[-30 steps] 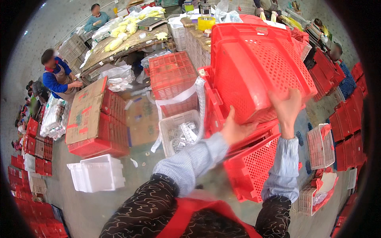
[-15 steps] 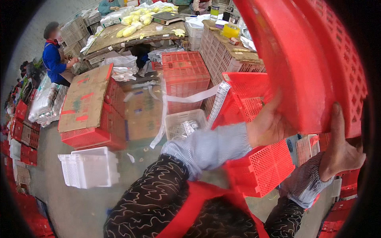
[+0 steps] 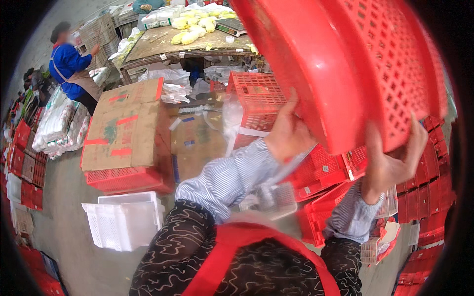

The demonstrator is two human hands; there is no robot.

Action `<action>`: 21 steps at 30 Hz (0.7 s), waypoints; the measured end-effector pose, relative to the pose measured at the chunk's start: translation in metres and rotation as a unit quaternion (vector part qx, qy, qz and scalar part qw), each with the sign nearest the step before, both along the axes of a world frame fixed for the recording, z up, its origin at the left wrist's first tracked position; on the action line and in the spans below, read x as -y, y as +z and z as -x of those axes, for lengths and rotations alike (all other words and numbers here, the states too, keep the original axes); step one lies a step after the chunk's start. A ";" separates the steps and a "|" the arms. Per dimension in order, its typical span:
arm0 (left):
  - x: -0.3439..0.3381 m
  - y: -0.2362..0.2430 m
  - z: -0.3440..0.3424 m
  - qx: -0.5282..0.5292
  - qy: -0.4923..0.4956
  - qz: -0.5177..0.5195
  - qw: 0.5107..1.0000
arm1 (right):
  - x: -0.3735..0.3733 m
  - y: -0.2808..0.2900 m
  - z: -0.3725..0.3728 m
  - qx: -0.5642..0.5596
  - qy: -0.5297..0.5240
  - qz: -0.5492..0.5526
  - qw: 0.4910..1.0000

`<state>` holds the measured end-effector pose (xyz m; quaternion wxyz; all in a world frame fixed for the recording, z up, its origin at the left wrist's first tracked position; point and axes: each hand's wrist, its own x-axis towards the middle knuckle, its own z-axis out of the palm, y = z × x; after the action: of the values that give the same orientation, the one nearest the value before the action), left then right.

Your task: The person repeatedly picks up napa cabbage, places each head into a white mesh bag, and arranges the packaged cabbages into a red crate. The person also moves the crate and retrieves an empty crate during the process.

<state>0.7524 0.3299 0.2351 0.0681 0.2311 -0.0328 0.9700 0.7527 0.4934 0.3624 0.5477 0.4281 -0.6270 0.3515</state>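
A big red plastic crate with lattice walls is raised in front of me at the upper right, tilted, hiding much behind it. My left hand holds its near left side; some of those fingers are out of sight against the plastic. At its lower right edge, my right hand grips with thumb and fingers around the rim. Beneath the hands stand more red crates, partly covered by my arms. Beside my left forearm is a whitish crate with pale contents, and a white strip crosses nearby.
A cardboard-topped red crate stack stands left, with a white crate before it. Behind is a worktable bearing wrapped yellowish vegetables and a scale. A person in blue stands far left. Crate stacks line the right.
The raised crate and both my hands have shifted left in the view, and the crate has turned to show more lattice. My view has swung right. The person in blue has lifted an arm.
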 end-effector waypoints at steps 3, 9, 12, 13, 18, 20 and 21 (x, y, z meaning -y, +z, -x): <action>0.050 -0.036 0.012 0.044 0.086 0.066 0.993 | 0.039 -0.040 0.023 0.057 0.017 0.009 0.998; 0.143 -0.113 0.054 0.172 0.252 0.175 0.936 | 0.120 -0.139 0.077 0.153 0.032 0.028 0.987; 0.191 -0.171 0.092 0.211 0.199 0.235 0.928 | 0.153 -0.211 0.116 0.261 0.045 0.047 0.963; 0.207 -0.193 0.110 0.233 0.190 0.245 0.922 | 0.161 -0.239 0.129 0.279 0.019 0.046 0.959; 0.298 -0.303 0.180 0.409 0.095 0.393 0.818 | 0.212 -0.397 0.194 0.429 -0.052 0.049 0.901; 0.332 -0.318 0.187 0.552 0.099 0.434 0.705 | 0.222 -0.449 0.211 0.533 -0.097 0.014 0.840; 0.349 -0.314 0.192 0.448 0.137 0.390 0.792 | 0.227 -0.468 0.221 0.488 -0.087 -0.009 0.868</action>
<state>0.5606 -0.0189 -0.0785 -0.0035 -0.2737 0.3539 0.8943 0.5319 0.2664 -0.1051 0.1964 0.1508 -0.8524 0.4605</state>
